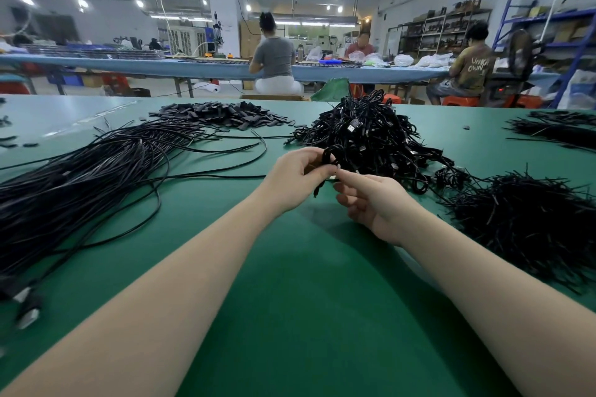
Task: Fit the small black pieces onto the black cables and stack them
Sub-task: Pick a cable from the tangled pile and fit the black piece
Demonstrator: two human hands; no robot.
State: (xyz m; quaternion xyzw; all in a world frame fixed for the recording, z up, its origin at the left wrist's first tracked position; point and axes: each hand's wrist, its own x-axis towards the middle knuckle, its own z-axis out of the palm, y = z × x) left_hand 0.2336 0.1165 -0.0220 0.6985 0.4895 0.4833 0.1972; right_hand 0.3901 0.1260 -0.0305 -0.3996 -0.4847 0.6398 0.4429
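Cable in hand: I see a thin black cable [326, 156] looped and raised just above the middle of the green-topped desk [290, 284], right in front of the tangled heap.
Left hand: my left hand [295, 176] has its fingers curled round the cable loop, gripping it.
Right hand: my right hand [374, 203] pinches something small and pale at its fingertips [338, 175], touching the left hand's fingers (what it is I cannot tell); its other fingers hang loosely curled.
Small pieces: a flat pile of small black plastic pieces [222, 114] lies toward the far edge of the desk, left of centre.
Tangled heap: a tall mound of coiled black cables with plugs [371, 135] sits near the far edge, just beyond both hands.
Long cables: a sheaf of long straight black cables [80, 177] fans across the left side, reaching the left edge.
Short strips: a bristly pile of short black strips [529, 222] lies by the right edge.
Beyond the desk: three seated people [274, 58] work at a long blue bench [129, 63].
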